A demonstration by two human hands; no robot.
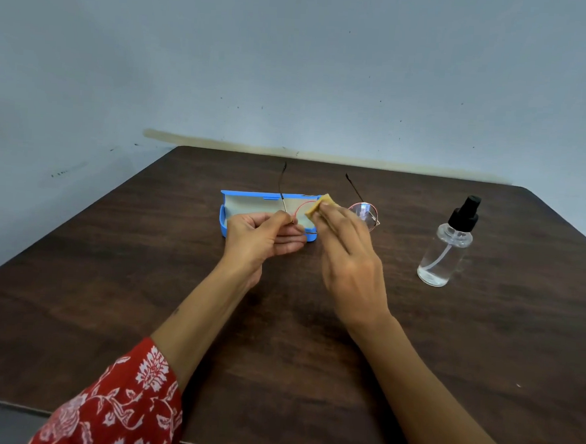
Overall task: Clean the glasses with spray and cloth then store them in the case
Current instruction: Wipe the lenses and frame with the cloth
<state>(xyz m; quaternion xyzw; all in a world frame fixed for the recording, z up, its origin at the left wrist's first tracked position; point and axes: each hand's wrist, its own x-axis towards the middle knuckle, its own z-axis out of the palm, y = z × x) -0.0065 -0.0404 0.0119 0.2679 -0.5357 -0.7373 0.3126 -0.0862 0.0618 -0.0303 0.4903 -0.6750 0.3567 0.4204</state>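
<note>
Thin red-rimmed glasses (366, 213) are held above the table with their dark arms unfolded and pointing away from me. My left hand (261, 235) pinches the frame at its left hinge. My right hand (346, 249) presses a small yellow cloth (319, 205) against the left lens; the right lens shows past my fingers. Behind my hands lies the blue case (251, 204), open, with a pale lining; my hands hide its right end. A clear spray bottle (446, 246) with a black nozzle stands upright to the right, apart from both hands.
The dark wooden table (143, 298) backs onto a pale blue wall (294, 67). Its left edge slants away at the left, and its near edge runs along the bottom left. Red patterned sleeves cover my upper arms.
</note>
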